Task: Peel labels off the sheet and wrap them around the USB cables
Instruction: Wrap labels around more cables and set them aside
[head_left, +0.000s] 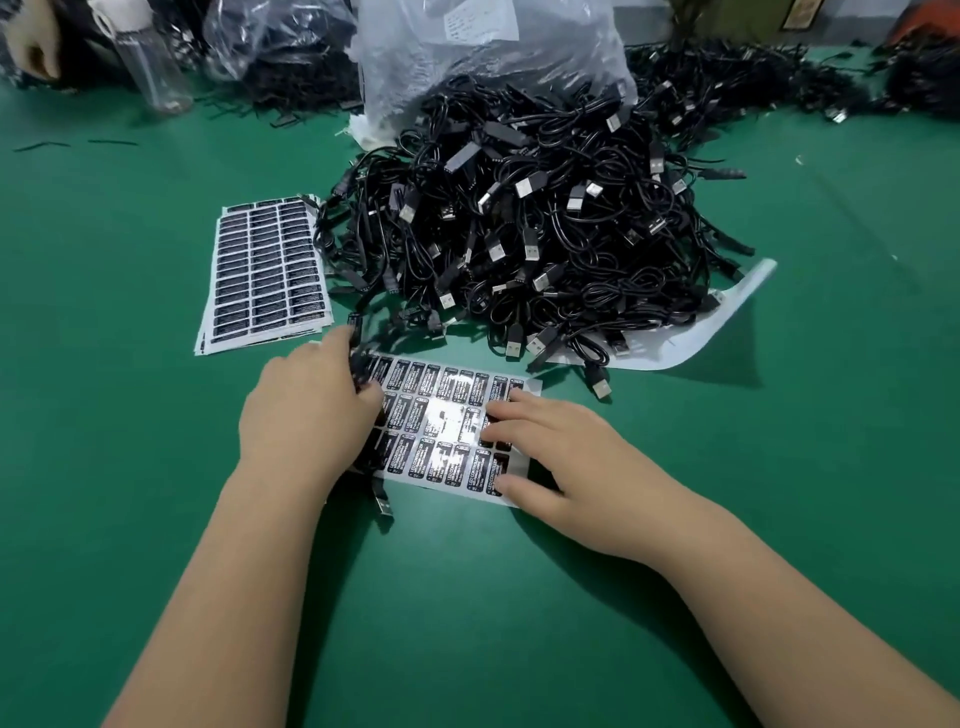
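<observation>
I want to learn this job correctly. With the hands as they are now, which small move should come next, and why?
Probably the right hand should peel one label: its fingers already lie on the label sheet, while the left hand holds a USB cable ready.

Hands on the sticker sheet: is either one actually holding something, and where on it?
The left hand grips a black USB cable by its bundled middle; its plug hangs below. The right hand holds nothing, its fingers resting on the label sheet.
</observation>
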